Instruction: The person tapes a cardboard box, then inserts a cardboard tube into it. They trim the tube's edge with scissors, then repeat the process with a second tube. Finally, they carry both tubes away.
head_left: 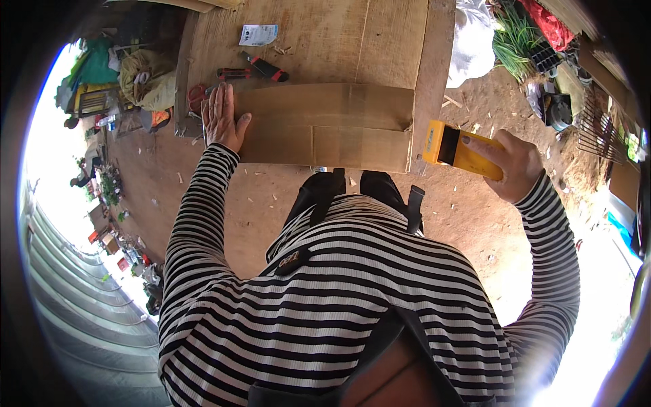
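Observation:
A long, folded piece of brown cardboard (325, 122) lies along the near edge of the wooden table. My left hand (225, 121) rests flat on its left end, fingers stretched forward and thumb apart. Just off the cardboard's right end, my right hand (519, 163) grips a boxy yellow hand tool with a black band (466, 150). Its exact kind does not show. The tool is apart from the cardboard, its front end pointing toward it. Red-handled scissors (196, 95) lie beside my left fingertips, partly hidden.
Beyond the cardboard on the wooden table (319, 41) are two red-and-black hand tools (266, 68) and a printed white-and-blue packet (258, 34). A white sack (471, 44), green plants (513, 41) and a metal rake head (600, 132) stand at right. Cloth bundles (149, 78) lie at left.

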The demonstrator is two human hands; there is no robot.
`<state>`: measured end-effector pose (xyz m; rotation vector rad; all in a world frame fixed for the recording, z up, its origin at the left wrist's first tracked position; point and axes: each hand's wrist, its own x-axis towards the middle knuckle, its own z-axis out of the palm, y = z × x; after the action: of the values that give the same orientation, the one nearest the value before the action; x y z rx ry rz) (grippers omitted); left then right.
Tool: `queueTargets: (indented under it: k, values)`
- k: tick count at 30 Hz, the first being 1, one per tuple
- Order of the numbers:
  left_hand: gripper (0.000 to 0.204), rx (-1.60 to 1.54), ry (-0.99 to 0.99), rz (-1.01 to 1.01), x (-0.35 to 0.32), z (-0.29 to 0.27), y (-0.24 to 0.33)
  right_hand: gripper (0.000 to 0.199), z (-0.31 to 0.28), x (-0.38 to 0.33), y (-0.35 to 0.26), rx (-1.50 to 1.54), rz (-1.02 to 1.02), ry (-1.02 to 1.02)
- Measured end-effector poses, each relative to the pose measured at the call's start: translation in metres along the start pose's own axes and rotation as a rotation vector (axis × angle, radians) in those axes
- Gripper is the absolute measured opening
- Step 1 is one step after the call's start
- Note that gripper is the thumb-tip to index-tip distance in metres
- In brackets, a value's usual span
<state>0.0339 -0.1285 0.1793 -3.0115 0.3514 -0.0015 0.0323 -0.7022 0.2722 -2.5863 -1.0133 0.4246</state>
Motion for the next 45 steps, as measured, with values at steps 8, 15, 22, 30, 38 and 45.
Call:
queueTargets:
  k: [8,15,22,30,38,45]
  values:
    - [0.074,-0.036,0.022,0.018,0.001,-0.005,0.003,0.078,0.039,0.002,0.021,0.13,-0.025,0.044]
    - [0.075,-0.007,0.028,0.025,0.006,-0.004,0.024,0.076,0.072,0.004,0.024,0.082,-0.021,0.069]
    - [0.082,-0.398,-0.112,0.55,0.072,-0.033,0.239,0.073,0.079,0.004,0.024,0.088,-0.036,0.121]
    - [0.062,-0.407,-0.154,0.665,0.095,-0.038,0.254,0.066,0.034,-0.015,0.012,0.031,-0.026,0.125]
    - [0.059,-0.392,-0.106,0.7,0.092,-0.036,0.254,0.056,0.068,-0.043,0.041,0.036,0.003,0.135]
    - [0.046,-0.371,-0.058,0.98,0.092,-0.034,0.249,0.057,0.166,0.015,0.068,0.17,-0.197,0.294]
